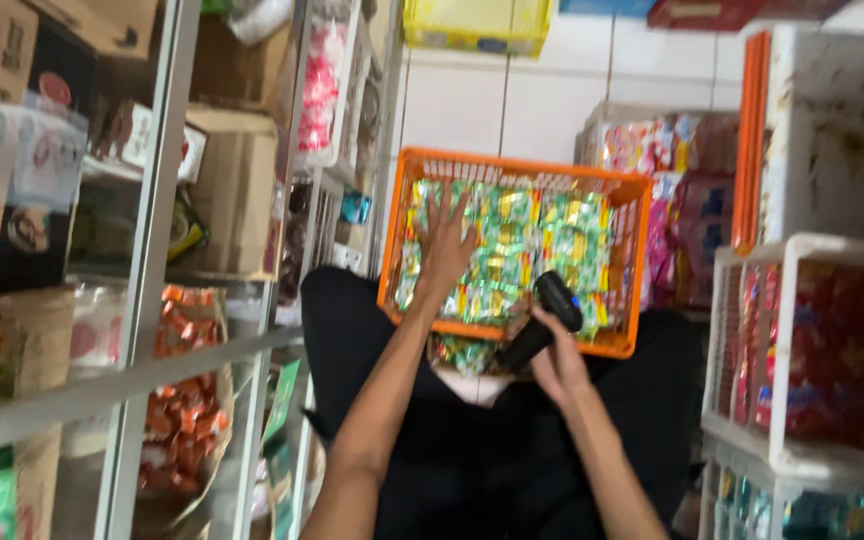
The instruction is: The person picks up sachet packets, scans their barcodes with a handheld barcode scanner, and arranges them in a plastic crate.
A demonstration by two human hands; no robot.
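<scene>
Gripping a black handheld scanner [544, 325], the right hand [555, 365] is wrapping its fingers around the handle, so its grip is closed on the tool while the scanner's head is pointing up and away from the palm toward the packets. Just beyond that grip, the left hand [445, 248] is lying flat with its fingers spread wide, its grip pinching nothing and simply pressing on the green and yellow snack packets [527, 245] beneath it. Those packets are filling an orange plastic crate [512, 170], which is sitting across the person's lap, its near rim touching the scanner and resting just ahead of the right hand. A few packets are spilling under the crate's near edge, just beside the scanner's handle. Below both hands, black trousers [472, 450] are covering the lap. Farther to the left of the spread hand, a metal shelf rack [157, 200] is holding cardboard boxes and orange packets. Farther to the right of the scanner grip, white baskets [802, 350] are holding red packets, and pink packets are standing behind the crate.
</scene>
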